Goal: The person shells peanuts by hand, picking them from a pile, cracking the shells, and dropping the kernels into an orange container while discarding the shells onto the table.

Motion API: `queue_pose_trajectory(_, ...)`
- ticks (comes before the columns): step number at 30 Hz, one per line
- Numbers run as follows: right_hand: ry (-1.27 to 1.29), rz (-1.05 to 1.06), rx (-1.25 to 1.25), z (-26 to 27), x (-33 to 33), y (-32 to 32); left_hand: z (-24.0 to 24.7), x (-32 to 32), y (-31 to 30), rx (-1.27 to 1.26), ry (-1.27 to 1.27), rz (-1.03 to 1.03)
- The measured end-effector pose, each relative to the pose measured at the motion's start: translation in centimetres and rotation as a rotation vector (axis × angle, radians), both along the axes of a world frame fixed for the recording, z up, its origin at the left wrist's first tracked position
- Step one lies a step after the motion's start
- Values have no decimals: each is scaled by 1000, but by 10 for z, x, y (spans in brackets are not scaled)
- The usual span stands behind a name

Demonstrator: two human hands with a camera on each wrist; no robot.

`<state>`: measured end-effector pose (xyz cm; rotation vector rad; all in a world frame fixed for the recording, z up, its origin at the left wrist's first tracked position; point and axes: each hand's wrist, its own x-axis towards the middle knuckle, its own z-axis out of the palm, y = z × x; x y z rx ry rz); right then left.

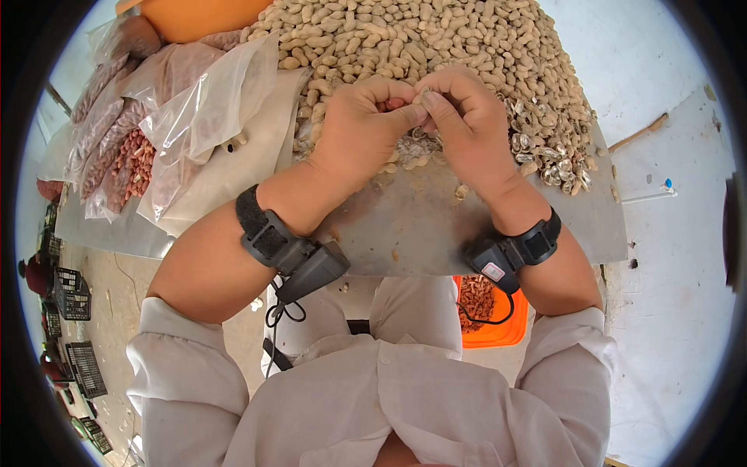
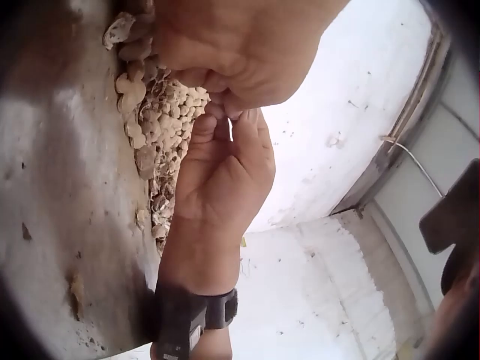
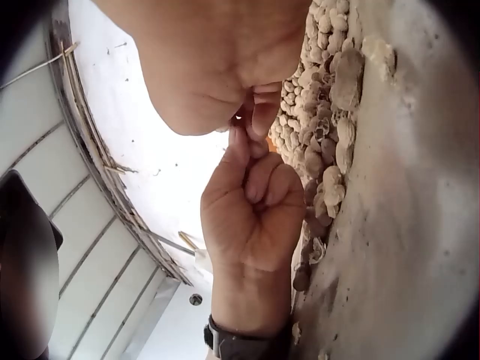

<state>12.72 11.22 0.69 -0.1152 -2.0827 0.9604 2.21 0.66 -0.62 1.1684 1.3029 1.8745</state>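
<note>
Both hands meet over the near edge of a heap of unshelled peanuts [image 1: 405, 47], their fingertips touching in all views. The left hand [image 1: 362, 124] is on the left with curled fingers; reddish peanut kernels [image 1: 394, 103] show inside its grip. Thumb and fingers of the right hand [image 1: 473, 117] pinch a small pale peanut, mostly hidden by the fingertips, against the left fingertips. In the left wrist view the right hand [image 2: 225, 176] reaches up to the left hand [image 2: 240, 52]. The right wrist view has the left hand [image 3: 255, 214] below the right hand [image 3: 217, 67].
Empty shells [image 1: 556, 159] lie right of the hands on the metal table [image 1: 389, 226]. Plastic bags of red kernels [image 1: 136, 167] and an orange basin [image 1: 194, 17] stand at the left. Below the table edge is an orange container [image 1: 510, 335] of reddish bits. Black crates [image 1: 85, 370] are on the floor.
</note>
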Motion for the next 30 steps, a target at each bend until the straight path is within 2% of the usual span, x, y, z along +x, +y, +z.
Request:
queue_pose_trajectory(1,3,-45,92,-2,-1,2,1,1,-1,-13,-17,8)
queue_pose_trajectory(7,56,-32,-4,-6,-1,-3,4,0,-4,-42,-26,-8)
queue_pose_trajectory(10,87,129,-365,1,-1,-11,1,-2,0,63,-110,-92)
queue_pose_trajectory(16,44,235,-449,2,1,-2,1,-6,-1,34,-79,-112)
queue_pose_trajectory(22,110,315,-679,1,1,-3,5,-2,-6,48,-489,-170)
queue_pose_trajectory(25,155,373,-814,1,0,-5,6,-3,-5,67,-557,-237)
queue_pose_trajectory(28,147,341,-779,2,-1,-5,4,-9,-2,51,-677,-368)
queue_pose_trajectory(30,130,278,-635,2,-2,-5,4,-9,-3,36,-706,-353)
